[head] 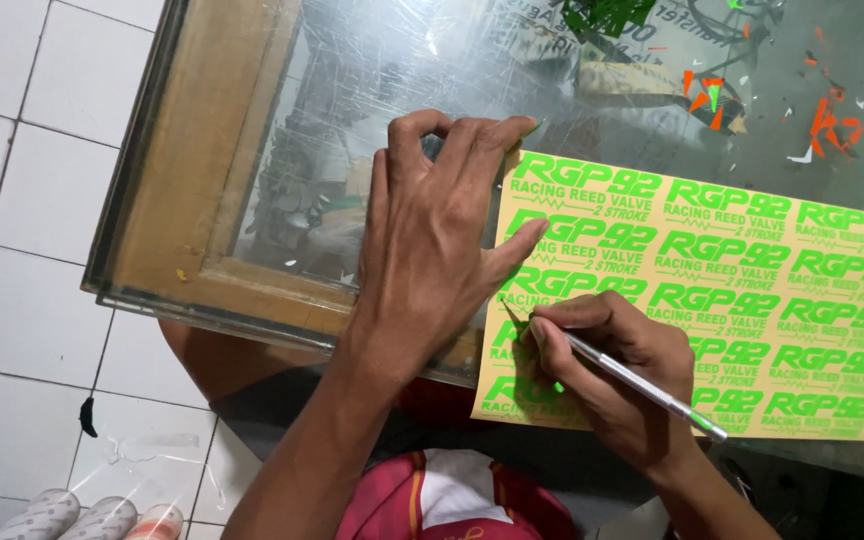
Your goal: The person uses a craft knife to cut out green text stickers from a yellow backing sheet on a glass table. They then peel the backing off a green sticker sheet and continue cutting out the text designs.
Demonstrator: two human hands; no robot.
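A yellow sticker sheet printed with rows of green labels lies on a glass-topped wooden table. My left hand presses flat on the sheet's left edge, fingers spread, thumb pointing right. My right hand grips a slim silver craft knife like a pen, its tip touching the sheet near the lower left labels. A small green scrap sits by the blade.
Green and orange sticker scraps lie scattered on the glass at the back right. White floor tiles are at the left, with sandals at the bottom left. My red and white clothing shows below the table edge.
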